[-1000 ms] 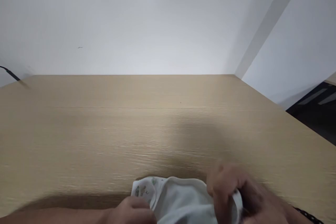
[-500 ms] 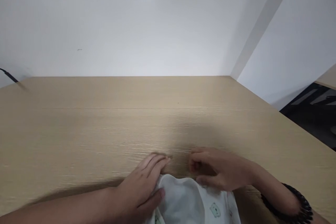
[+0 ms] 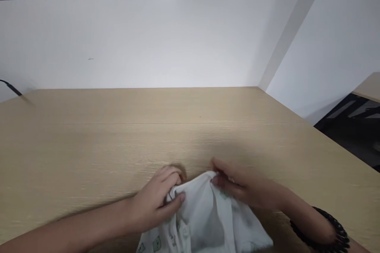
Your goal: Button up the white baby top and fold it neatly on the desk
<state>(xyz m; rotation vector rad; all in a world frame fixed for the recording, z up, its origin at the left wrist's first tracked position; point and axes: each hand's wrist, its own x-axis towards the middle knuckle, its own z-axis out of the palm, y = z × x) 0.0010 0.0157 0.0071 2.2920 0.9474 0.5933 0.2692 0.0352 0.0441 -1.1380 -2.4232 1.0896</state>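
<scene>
A white baby garment [image 3: 204, 217] with small green bear prints is at the bottom centre, its upper edge raised off the table and its lower part cut off by the frame. My left hand [image 3: 163, 193] grips its upper left edge, thumb in front and fingers curled behind. At the peak of the cloth, my right hand [image 3: 234, 182] pinches the upper edge between thumb and fingers; it is slightly blurred. Folds run down between the two hands. A black coiled band [image 3: 326, 231] circles my right wrist.
The light wooden table [image 3: 118, 138] reaches back to a white partition [image 3: 148, 39]. Another white panel [image 3: 320, 47] borders it on the right. A black cable [image 3: 12, 87] comes in at the left edge. Past the right table edge lies a dark area [image 3: 353, 130].
Both hands have closed on the garment's upper edge and lifted it up and away from me. More of the cloth shows, now pulled into a peak at the right hand.
</scene>
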